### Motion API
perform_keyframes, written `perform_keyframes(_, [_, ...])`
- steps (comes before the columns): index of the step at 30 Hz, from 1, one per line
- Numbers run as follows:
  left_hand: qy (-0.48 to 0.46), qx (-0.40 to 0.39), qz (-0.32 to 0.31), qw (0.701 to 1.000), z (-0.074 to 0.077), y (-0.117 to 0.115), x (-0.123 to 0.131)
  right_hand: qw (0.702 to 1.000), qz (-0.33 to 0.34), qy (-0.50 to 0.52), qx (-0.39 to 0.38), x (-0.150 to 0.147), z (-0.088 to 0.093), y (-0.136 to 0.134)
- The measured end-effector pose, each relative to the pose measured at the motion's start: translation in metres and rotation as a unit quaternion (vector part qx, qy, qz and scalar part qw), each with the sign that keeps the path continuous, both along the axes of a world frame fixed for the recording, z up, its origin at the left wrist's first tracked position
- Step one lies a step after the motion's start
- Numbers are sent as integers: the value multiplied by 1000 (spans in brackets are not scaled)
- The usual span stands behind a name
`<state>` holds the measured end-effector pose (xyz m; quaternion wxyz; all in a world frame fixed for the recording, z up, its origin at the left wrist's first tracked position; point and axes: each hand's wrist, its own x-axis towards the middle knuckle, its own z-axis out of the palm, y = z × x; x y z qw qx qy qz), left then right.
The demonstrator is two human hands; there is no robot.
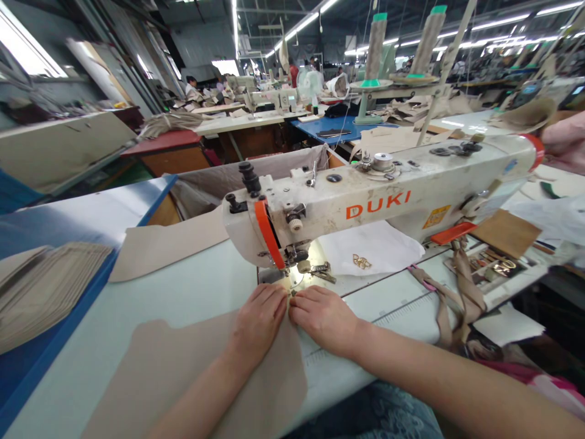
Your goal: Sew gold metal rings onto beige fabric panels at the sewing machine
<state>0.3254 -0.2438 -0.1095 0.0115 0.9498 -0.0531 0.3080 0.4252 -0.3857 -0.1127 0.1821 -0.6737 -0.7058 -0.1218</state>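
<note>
A white DUKI sewing machine (388, 195) stands on the pale table (192, 292). A beige fabric piece (183, 372) lies in front of it, its far edge under the lit needle area (297, 277). My left hand (258, 320) rests on the fabric with fingers curled together, fingertips pinching the edge just before the presser foot. My right hand (324, 317) lies beside it, fingers bent and pressed on the same edge, touching the left fingertips. A small metal piece sits between the fingertips; what it is I cannot make out.
A second beige piece (164, 244) lies at the left rear. A stack of beige pieces (46, 292) sits at far left. Metal rings (361, 262) lie on white cloth under the machine arm. Beige straps (457, 292) hang at right. Thread cones (377, 42) stand behind. Another person's hand (564, 143) shows at far right.
</note>
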Motion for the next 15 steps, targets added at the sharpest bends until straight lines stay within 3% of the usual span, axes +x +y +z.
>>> perform_keyframes(8, [-5,9,-5,1000,2,-2,0,1000,-2,-6,-5,0,2,0])
perform_keyframes(15, [3,-31,7,1000,1,-2,-1,1000,-19,17,14,0,2,2])
